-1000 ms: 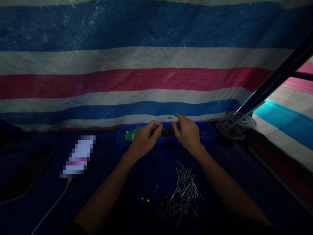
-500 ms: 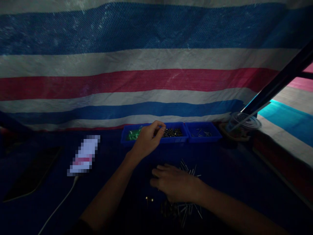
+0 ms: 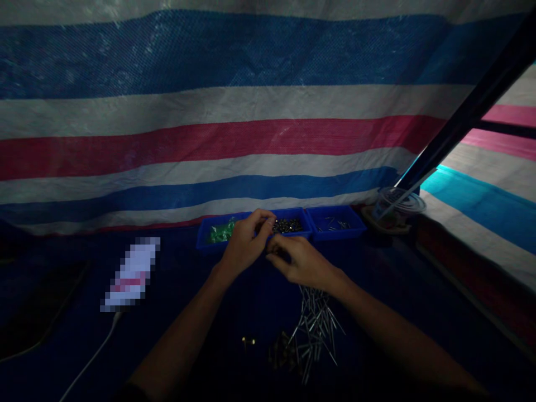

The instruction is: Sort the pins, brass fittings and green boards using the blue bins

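Blue tray (image 3: 206, 246) is my reference. My left hand (image 3: 247, 237) is over its front edge as seen from here, fingers curled, thumb drawn close to the fingertips; can't tell if anything's pinched there. My right hand (image 3: 304, 262) is just in front of the tray, near the left one, thumb and forefinger bent toward each other; too dark to tell if they grip a part.

In the tray: green plastic packets (image 3: 221, 231) at the left end, small metal parts (image 3: 288, 225) toward the right. Small tray (image 3: 339, 233) sits just right of it, a few thin pins (image 3: 342, 225) inside. In front of the blue tray, well apart: a loose heap of metal rods (image 3: 318, 318), a dark clump (image 3: 282, 352) and shiny brass bits (image 3: 248, 340). Left of the tray: phone (image 3: 132, 273), screen blurred. Right: lidded cup (image 3: 402, 200). Behind: striped sheet (image 3: 251, 137).
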`<state>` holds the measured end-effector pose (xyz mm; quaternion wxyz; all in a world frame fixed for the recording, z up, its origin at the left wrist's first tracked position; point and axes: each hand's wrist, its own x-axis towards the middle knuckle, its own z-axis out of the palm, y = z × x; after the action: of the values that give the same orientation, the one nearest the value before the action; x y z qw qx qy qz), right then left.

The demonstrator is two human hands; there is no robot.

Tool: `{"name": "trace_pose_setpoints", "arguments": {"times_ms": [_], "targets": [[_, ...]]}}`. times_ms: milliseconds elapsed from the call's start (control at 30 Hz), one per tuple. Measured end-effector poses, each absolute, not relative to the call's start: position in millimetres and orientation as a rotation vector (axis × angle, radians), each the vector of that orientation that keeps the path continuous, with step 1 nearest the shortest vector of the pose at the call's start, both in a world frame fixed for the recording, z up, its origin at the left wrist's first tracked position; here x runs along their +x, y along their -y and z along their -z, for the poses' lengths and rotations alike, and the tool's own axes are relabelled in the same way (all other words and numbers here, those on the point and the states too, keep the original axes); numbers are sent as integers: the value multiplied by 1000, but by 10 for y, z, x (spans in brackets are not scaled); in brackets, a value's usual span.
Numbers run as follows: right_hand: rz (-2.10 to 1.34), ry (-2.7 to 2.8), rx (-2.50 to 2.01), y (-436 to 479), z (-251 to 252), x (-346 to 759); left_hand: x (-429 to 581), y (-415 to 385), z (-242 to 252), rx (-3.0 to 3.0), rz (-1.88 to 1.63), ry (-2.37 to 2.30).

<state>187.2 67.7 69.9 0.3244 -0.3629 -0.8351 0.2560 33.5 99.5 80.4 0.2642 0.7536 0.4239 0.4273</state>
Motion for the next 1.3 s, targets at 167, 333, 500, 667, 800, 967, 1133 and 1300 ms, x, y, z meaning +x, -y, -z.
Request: {"name": "trace_pose_setpoints", "arguments": {"times_ms": [167, 333, 500, 667, 800, 967, 1133, 1300], "targets": [[-1009, 1555, -984, -816, -764, 1934, 407, -923, -799, 1988, -1232, -1032], [-1099, 1354, -986, -845, -722, 1896, 422, -903, -814, 2274, -1247, -950], [-981, 1367, -1092, -798, -600, 1821, 432, -912, -812, 2253, -1245, -1022], [-786, 1632, -1155, -730, -667, 1844, 387, -958, -838, 2106, -1256, -1116], [-604, 1864, -1189, -685, -775, 1873, 375, -985, -832, 2045, -1255, -1111], [-373, 1950, -1229, -678, -761, 1883, 407, -992, -773, 1888, -1285, -1047], [-72, 1989, -1218, -696, -721, 1902, 404, -988, -771, 1810, -1297, -1006], [127, 1805, -1240, -876, -895, 1904, 381, -979, -793, 1808, -1340, -1068]]}}
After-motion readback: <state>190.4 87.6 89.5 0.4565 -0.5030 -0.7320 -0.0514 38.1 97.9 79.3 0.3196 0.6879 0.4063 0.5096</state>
